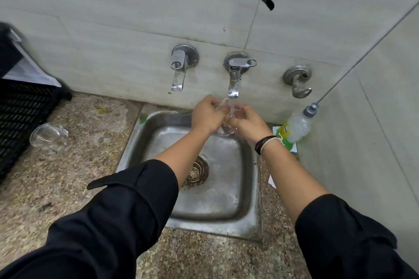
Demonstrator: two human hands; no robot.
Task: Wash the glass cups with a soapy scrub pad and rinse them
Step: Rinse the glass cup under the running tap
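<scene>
Left hand (205,114) and right hand (246,122) meet under the middle tap (234,79), water running onto them. A clear glass cup (227,130) sits between the two hands over the back of the sink (247,217). Right hand grips the cup from the right side, fingers curled round it. Left hand fingers are curled at the cup's rim; whether they reach inside cannot be told. Both forearms extend forward over the basin, dark sleeves rolled to the elbow, dark bands (264,144) on the right wrist.

Second glass cup (48,136) lies on its side on the speckled bench (79,165), well left of the sink, near a black crate (20,118).

Soap bottle (294,128) with yellow-green label stands at the sink's right rear corner; label text not readable.
</scene>
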